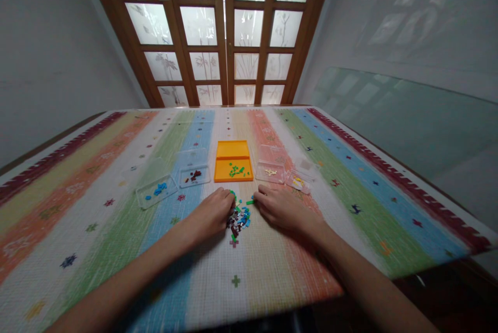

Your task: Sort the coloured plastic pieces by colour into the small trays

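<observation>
A small heap of mixed tiny bricks (239,220) in blue, green and dark red lies on the striped cloth between my hands. My left hand (212,213) rests at the heap's left side with its fingers curled down onto the pieces. My right hand (280,207) lies palm down on the heap's right side, fingertips pinched at a green piece (250,201). Just beyond stands an orange tray (233,173) with green pieces in it.
Clear trays flank the orange one: one with blue pieces (156,191), one with dark red pieces (194,176), one with pale pieces (270,171), one with yellow pieces (299,181). The table's near edge (272,309) is close. A glass-paned wooden door stands behind.
</observation>
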Tool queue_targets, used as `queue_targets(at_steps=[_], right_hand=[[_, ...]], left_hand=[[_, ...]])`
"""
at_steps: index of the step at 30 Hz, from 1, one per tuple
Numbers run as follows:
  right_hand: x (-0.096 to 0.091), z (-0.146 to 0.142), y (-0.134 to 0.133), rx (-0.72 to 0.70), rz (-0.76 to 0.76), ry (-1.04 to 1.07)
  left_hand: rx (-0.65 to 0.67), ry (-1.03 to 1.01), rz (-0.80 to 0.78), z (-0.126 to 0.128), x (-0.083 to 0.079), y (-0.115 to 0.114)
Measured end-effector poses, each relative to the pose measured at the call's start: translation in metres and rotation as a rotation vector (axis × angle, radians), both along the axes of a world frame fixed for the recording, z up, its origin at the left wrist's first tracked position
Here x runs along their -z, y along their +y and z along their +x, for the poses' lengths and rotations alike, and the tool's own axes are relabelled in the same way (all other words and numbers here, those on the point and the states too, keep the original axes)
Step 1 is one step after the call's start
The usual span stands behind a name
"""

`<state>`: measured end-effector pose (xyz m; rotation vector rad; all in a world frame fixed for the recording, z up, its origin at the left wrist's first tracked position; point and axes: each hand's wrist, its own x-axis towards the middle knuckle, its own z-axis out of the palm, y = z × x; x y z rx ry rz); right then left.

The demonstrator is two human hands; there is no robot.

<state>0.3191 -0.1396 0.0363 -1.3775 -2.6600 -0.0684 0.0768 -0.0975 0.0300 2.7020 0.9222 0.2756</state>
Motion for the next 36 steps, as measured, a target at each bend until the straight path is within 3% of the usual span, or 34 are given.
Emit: queue_targets(at_steps=[5,12,15,20,25,36], right_hand=[[-0.001,-0.001,-0.001,0.005,0.011,0.004],[0.000,0.000,-0.001,0.004,0.015,-0.001],[-0.001,0.000,-0.001,0.005,0.009,0.005],[-0.003,-0.001,-0.003,0.020,-0.006,0.000],[-0.001,-0.001,-0.003,0.029,0.007,-0.011],[-0.002,-0.001,-0.002,0.028,-0.010,-0.027]], left_hand=[[0.012,0.045,0.021,0.002,0.001,-0.001],[0.003,-0.059,0.023,-0.006,-0.003,-0.006],[-0.058,-0.167,0.003,-0.029,-0.019,0.000],[-0.344,-0.175,0.055,-0.098,-0.046,0.022],[-0.556,-0.128,0.065,-0.151,-0.048,0.039],[-0.662,-0.117,0.023,-0.162,-0.041,0.036]])
